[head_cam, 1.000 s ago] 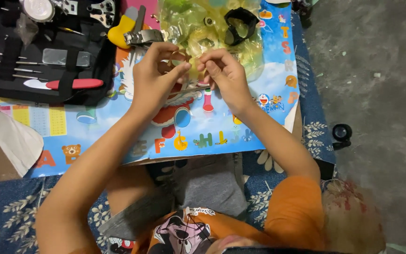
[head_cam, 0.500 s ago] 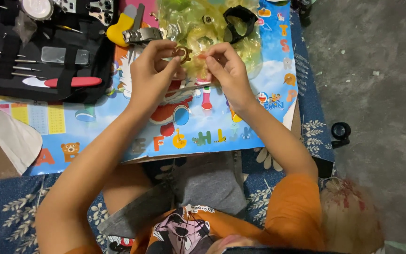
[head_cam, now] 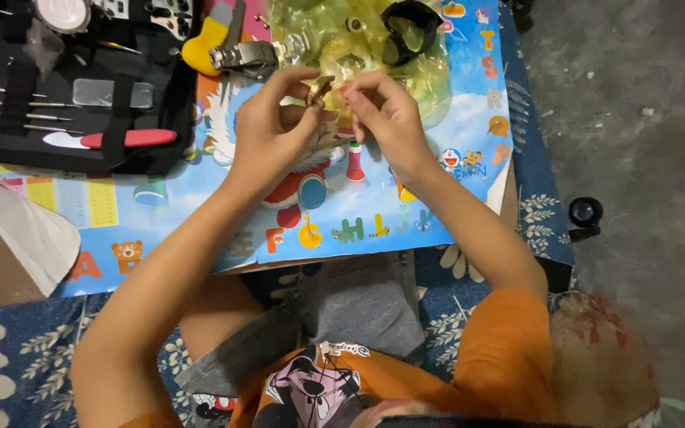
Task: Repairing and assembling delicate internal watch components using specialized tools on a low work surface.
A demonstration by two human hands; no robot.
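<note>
glossy paper poster (head_cam: 200,214), crinkly clear plastic bag (head_cam: 342,40).

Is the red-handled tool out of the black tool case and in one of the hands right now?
No: the red-handled tool lies in the black tool case, away from both hands.

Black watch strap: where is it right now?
In the head view, the black watch strap lies at the top, on the yellow plastic bag, beyond the right hand.
</note>
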